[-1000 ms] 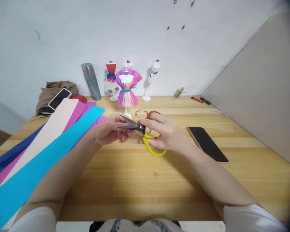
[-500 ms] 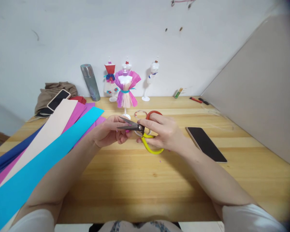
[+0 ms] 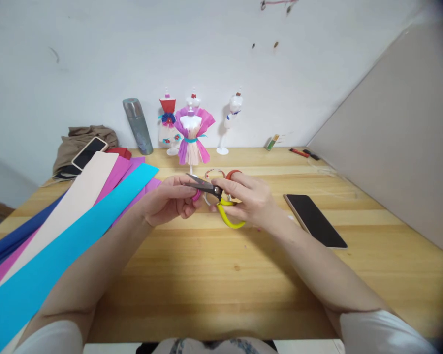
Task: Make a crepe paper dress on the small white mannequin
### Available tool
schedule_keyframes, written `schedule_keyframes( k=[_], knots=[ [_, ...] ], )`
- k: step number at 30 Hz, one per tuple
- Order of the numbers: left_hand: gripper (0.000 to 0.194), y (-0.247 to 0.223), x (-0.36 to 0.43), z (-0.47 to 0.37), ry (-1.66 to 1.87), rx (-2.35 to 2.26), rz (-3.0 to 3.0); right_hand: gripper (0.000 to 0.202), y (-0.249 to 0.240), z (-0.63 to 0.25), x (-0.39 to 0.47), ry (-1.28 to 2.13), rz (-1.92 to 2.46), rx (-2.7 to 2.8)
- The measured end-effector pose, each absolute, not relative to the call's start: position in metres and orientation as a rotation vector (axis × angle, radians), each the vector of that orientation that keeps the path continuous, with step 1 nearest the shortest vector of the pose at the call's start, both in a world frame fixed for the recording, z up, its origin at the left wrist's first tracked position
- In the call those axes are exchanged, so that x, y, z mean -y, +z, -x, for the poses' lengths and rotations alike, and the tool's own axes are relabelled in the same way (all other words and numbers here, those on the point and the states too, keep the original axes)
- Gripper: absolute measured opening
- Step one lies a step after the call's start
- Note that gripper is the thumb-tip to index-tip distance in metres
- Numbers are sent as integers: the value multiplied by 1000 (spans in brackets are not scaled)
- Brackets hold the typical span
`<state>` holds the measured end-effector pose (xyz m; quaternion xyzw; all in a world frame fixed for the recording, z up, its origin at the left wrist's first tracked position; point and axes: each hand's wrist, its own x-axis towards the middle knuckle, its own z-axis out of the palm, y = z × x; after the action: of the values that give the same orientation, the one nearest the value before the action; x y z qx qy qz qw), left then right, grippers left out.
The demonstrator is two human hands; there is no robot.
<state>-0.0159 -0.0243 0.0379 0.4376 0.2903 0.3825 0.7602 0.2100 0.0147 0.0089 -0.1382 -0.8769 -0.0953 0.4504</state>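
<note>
My left hand (image 3: pixel 173 200) is closed, pinching a small magenta paper piece (image 3: pixel 197 195) between thumb and fingers. In my right hand (image 3: pixel 251 199) is a pair of scissors (image 3: pixel 229 221) with one yellow and one red handle loop. The dark blades point left, slightly apart, and lie over the left fingertips and the paper piece. Just behind the hands stands a mini dress form (image 3: pixel 191 123) in a pink, purple and cream paper dress with a turquoise belt. Partly hidden by the scissors and right fingers, a tape roll (image 3: pixel 214 173) sits on the table.
Strips of coloured crepe paper (image 3: pixel 81 223) lie under and beside my left forearm. A phone (image 3: pixel 315 220) is on the right. Along the wall stand a thermos flask (image 3: pixel 138 126) and more dress forms (image 3: pixel 229 118). A second phone (image 3: pixel 90 153) rests by brown cloth (image 3: pixel 84 132).
The scissors have shifted slightly right and their handles have drawn closer together. More of the magenta piece shows at my left fingertips. My left hand stays nearly in place.
</note>
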Motion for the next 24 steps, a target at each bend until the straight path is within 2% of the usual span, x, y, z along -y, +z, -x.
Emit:
schedule_keyframes(
  k=[6, 9, 11, 15, 24],
  knots=[
    [31, 46, 26, 26, 817, -606, -1065, 35, 21, -212, -12, 434, 781, 2094],
    [29, 54, 30, 36, 842, -549, -1170, 25, 24, -207, -7, 658, 1020, 2358],
    [28, 59, 32, 41, 882, -552, -1227, 21, 21, -199, -3, 642, 1107, 2625],
    [32, 64, 31, 44, 948, -634, -1285, 28, 5, -181, 10, 484, 1270, 2996],
    [30, 59, 27, 38, 914, -673, -1261, 18, 2, -171, 21, 456, 1235, 3138]
  ],
)
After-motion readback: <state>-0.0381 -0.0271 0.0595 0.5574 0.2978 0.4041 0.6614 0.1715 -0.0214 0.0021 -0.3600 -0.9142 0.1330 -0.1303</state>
